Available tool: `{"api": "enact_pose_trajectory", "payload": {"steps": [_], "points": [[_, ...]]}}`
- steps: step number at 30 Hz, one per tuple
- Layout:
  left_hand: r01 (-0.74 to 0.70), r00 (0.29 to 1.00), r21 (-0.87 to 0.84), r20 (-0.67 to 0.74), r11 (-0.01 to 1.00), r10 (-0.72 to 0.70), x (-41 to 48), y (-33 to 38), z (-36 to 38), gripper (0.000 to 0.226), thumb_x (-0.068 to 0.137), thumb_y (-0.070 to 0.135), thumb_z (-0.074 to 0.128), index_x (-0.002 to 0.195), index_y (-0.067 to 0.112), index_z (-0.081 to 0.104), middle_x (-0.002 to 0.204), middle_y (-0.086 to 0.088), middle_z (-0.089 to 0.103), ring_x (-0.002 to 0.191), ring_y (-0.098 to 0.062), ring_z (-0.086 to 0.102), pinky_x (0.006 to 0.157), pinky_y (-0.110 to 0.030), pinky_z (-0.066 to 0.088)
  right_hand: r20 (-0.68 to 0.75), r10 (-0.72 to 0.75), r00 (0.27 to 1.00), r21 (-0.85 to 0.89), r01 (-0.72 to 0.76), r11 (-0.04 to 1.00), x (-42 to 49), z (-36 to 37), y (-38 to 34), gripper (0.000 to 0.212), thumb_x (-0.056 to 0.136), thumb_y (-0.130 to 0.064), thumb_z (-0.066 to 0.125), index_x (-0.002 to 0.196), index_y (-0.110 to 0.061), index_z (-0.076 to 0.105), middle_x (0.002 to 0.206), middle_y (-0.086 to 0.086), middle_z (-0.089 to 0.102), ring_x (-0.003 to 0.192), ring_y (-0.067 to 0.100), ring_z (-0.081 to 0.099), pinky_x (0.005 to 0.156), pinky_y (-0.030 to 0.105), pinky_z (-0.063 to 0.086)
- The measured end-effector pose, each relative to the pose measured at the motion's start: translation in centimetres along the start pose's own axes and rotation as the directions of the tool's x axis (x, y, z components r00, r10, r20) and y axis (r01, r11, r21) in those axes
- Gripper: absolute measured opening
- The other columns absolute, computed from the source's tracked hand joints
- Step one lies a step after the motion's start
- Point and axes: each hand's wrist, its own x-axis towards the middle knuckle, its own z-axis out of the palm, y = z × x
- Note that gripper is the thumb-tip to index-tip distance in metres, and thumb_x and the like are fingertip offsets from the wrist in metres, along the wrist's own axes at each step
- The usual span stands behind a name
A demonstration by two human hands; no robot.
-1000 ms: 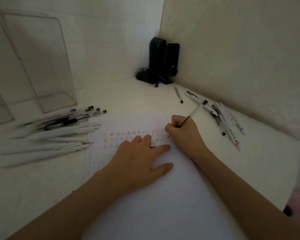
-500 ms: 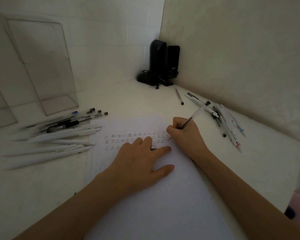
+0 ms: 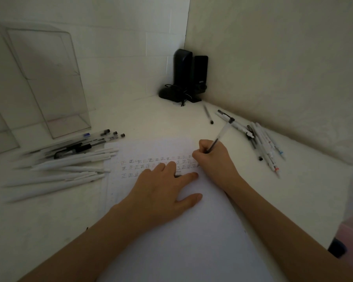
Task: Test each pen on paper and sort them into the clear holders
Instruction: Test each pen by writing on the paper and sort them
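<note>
The pen (image 3: pixel 221 136) under test is a slim stick type with a clear barrel, a dark ink core and a dark end piece at its top; it leans up and to the right out of our right hand (image 3: pixel 214 159), whose fingers are curled tight round its lower part; the tip is hidden behind those fingers, so we cannot tell whether it touches the sheet. The right hand sits at the right end of the rows of small written marks (image 3: pixel 151 164), most dark and a few reddish, near the top of the white paper (image 3: pixel 192 231). Our left hand (image 3: pixel 163 192) lies flat on the paper just beside it, fingers straight and spread, covering part of the lower rows.

Left of the paper lies a heap of white pens (image 3: pixel 69 169), with clear dark-capped pens (image 3: pixel 90 140) behind them; right of it, near the wall, is a second cluster of pens (image 3: pixel 261 141), and one lone pen (image 3: pixel 208 115) apart from it. Two clear holders (image 3: pixel 49 84) stand at the back left of the white table (image 3: pixel 151 119); the corner holds black speakers (image 3: pixel 190 72) and what is probably a mouse (image 3: pixel 168 93).
</note>
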Motion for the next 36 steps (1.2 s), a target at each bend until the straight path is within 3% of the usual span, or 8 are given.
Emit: {"api": "enact_pose_trajectory", "payload": {"steps": [2, 5, 9, 12, 14, 23, 29, 36], "points": [[-0.008, 0.999, -0.054, -0.037, 0.998, 0.006, -0.1, -0.2, 0.3, 0.066, 0.081, 0.065, 0.002, 0.141, 0.042, 0.016, 0.094, 0.007, 0.035, 0.083, -0.009, 0.036, 0.067, -0.025, 0.031, -0.035, -0.001, 0.999, 0.071, 0.004, 0.997, -0.1, -0.2, -0.1, 0.040, 0.084, -0.013, 0.063, 0.057, -0.013, 0.034, 0.050, -0.002, 0.033, 0.047, 0.005, 0.030, 0.049, 0.020, 0.029], [0.069, 0.991, -0.401, -0.081, 0.913, -0.111, -0.1, -1.0, 0.2, 0.042, 0.098, 0.036, 0.025, 0.138, 0.025, 0.024, 0.115, 0.004, 0.049, 0.099, -0.009, 0.048, 0.085, -0.018, 0.036, -0.047, -0.009, 0.999, 0.219, 0.019, 0.976, -0.3, -0.6, -0.9, 0.033, 0.082, -0.029, 0.070, 0.067, -0.008, 0.049, 0.057, 0.014, 0.053, 0.051, 0.010, 0.044, 0.049, 0.016, 0.033], [0.093, 0.973, -0.609, -0.112, 0.788, -0.201, 0.0, -2.1, -0.6, 0.008, 0.098, 0.018, 0.035, 0.103, 0.024, 0.038, 0.089, 0.006, 0.056, 0.063, 0.002, 0.046, 0.058, -0.014, 0.036, 0.092, -0.130, 0.987, 0.523, 0.063, 0.850, -0.7, -1.0, -2.2, 0.023, 0.090, -0.024, 0.057, 0.081, -0.005, 0.065, 0.060, 0.007, 0.060, 0.054, 0.013, 0.049, 0.050, 0.018, 0.038], [0.068, 0.943, -0.734, -0.174, 0.676, -0.283, -0.1, -2.2, -1.2, 0.005, 0.094, 0.020, 0.048, 0.097, 0.024, 0.046, 0.088, 0.006, 0.065, 0.069, 0.005, 0.053, 0.062, -0.010, 0.039, 0.225, -0.137, 0.965, 0.725, -0.072, 0.685, -0.9, -1.2, -2.7, 0.026, 0.084, -0.018, 0.041, 0.083, 0.000, 0.059, 0.059, 0.014, 0.060, 0.052, 0.020, 0.048, 0.049, 0.024, 0.038], [0.045, 0.930, -0.778, -0.196, 0.626, -0.310, -0.1, -2.0, -1.3, 0.008, 0.090, 0.020, 0.055, 0.090, 0.025, 0.050, 0.080, 0.002, 0.067, 0.067, 0.001, 0.057, 0.062, -0.008, 0.040, 0.245, -0.129, 0.961, 0.735, -0.097, 0.671, -1.0, -1.1, -2.8, 0.015, 0.077, -0.011, 0.037, 0.075, -0.003, 0.049, 0.051, 0.012, 0.055, 0.046, 0.020, 0.045, 0.046, 0.026, 0.036], [0.009, 0.931, -0.731, -0.244, 0.682, -0.273, -0.1, -2.0, -1.4, 0.008, 0.087, 0.017, 0.062, 0.090, 0.023, 0.059, 0.074, 0.015, 0.061, 0.067, 0.006, 0.054, 0.060, -0.006, 0.036, 0.287, -0.197, 0.937, 0.683, -0.056, 0.728, -1.4, 0.0, -2.5, 0.014, 0.076, -0.006, 0.035, 0.068, -0.004, 0.047, 0.046, 0.006, 0.048, 0.041, 0.018, 0.040, 0.044, 0.023, 0.029], [-0.017, 0.921, -0.708, -0.287, 0.706, -0.265, 0.0, -2.1, -1.1, 0.006, 0.086, 0.016, 0.062, 0.092, 0.016, 0.063, 0.075, 0.018, 0.059, 0.068, 0.010, 0.052, 0.061, -0.005, 0.035, 0.150, -0.105, 0.983, 0.718, -0.035, 0.695, -1.0, -0.5, -2.4, 0.012, 0.071, -0.007, 0.036, 0.064, -0.005, 0.044, 0.044, 0.007, 0.043, 0.039, 0.016, 0.033, 0.042, 0.021, 0.026], [-0.123, 0.939, -0.572, -0.331, 0.811, -0.091, -0.4, -2.4, -0.7, 0.025, 0.088, 0.035, 0.047, 0.094, 0.018, 0.063, 0.073, 0.011, 0.063, 0.070, -0.001, 0.057, 0.063, -0.006, 0.037, 0.330, -0.098, 0.939, 0.595, -0.126, 0.794, -1.9, 0.7, -2.9, 0.020, 0.077, -0.016, 0.033, 0.065, -0.012, 0.048, 0.056, 0.022, 0.040, 0.046, 0.016, 0.027, 0.048, 0.028, 0.018]]}}
